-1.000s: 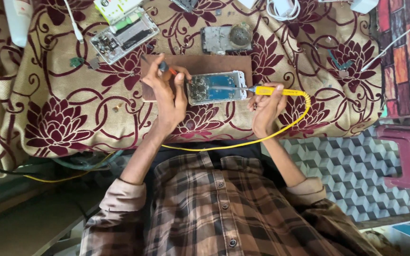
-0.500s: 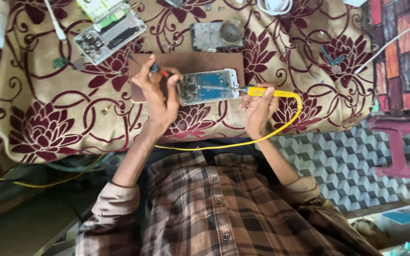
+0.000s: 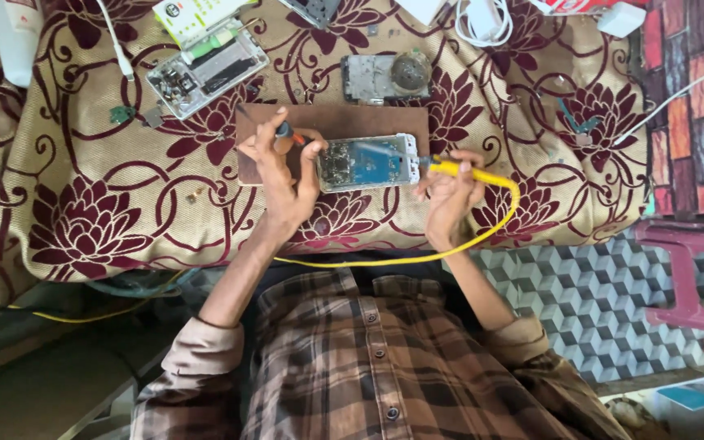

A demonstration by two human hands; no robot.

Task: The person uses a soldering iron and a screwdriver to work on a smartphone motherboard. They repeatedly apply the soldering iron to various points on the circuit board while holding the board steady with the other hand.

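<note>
Now, in the head view, the opened white phone with its bare circuit board showing [image 3: 368, 162] lies flat on a brown rectangular wooden board [image 3: 344, 122], and this board rests on the cream cloth with dark red flowers [image 3: 83, 212], a little nearer to the person's edge of the cloth than to the far edge. The long axis of the phone runs left to right, so one short end looks to each hand.

The left hand [image 3: 280, 175] is at the left short end of the phone. Its fingers are curled and they pinch a thin tool with a dark and orange grip [image 3: 287, 133]; the palm side touches the phone's left end, or is just beside it. The right hand [image 3: 450, 191] is at the right short end. It is closed around the yellow handle of a soldering iron [image 3: 458, 169], and the metal tip reaches leftward over the phone, along its long axis. The yellow cable [image 3: 417, 257] goes from the handle in a curve down toward the person's checked shirt.

Both hands are equally near to the phone, one on each end.

Farther away, near the far edge of the cloth, another opened device with a grey board [image 3: 205, 72] and a small dismantled circuit part [image 3: 385, 77] lie well apart from the hands.
</note>
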